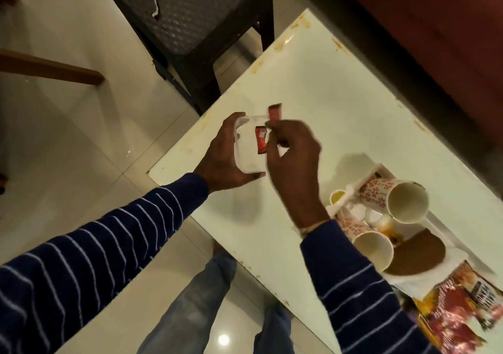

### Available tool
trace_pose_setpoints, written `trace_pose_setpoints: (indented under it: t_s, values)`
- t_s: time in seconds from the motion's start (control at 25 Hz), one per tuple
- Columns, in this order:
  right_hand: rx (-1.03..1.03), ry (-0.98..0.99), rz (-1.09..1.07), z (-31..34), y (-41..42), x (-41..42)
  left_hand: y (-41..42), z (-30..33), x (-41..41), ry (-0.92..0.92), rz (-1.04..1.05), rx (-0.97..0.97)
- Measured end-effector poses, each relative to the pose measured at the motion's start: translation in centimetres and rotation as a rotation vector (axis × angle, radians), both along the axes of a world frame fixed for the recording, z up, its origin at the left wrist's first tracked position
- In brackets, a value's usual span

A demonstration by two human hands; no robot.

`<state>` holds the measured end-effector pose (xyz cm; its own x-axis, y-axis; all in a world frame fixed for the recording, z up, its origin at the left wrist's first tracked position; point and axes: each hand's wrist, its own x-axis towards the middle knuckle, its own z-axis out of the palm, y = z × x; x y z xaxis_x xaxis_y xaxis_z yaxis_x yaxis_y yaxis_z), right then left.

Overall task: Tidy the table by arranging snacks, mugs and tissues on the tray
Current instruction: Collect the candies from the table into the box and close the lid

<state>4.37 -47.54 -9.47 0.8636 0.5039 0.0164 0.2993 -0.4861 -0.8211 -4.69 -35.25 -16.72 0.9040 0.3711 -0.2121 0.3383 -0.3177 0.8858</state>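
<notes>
Dim warm indoor light; lamp glare on floor (pixel 223 340); right hand (pixel 294 160) motion-blurred; wide-angle bending at edges

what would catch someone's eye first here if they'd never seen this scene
First, the two hands above the white table: the left hand holds a small clear container with a red sachet in it, while the right hand pinches another red sachet at its top edge. Next, at lower right, two floral mugs lie on their sides on a white tray, with a bright snack packet beside it.
</notes>
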Motion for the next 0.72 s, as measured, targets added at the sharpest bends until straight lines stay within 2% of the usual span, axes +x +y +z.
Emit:
trace_pose_setpoints:
  t_s: [0.12, 0.24, 0.4, 0.56, 0.72]
  values:
    - [-0.065, -0.03, 0.034, 1.2, -2.4, -3.1, -1.8, 0.9, 0.1, -0.019, -0.031, -0.037]
    - [-0.026, -0.126, -0.131, 2.6, -7.1, -2.8, -3.5, 1.7, -0.2, -0.037, -0.096, -0.024]
    - [-0.032, -0.272, -0.363, 6.2, -19.1, -1.0, -8.2, 5.1, -0.3, -0.097, -0.208, 0.001]
    - [-0.116, -0.323, -0.655, 9.1, -32.6, 1.5, -15.4, 8.8, 1.8, -0.18, -0.313, -0.021]
    - [-0.22, -0.317, -0.846, 10.4, -45.4, 2.2, -25.0, 11.4, 5.6, -0.255, -0.431, -0.033]
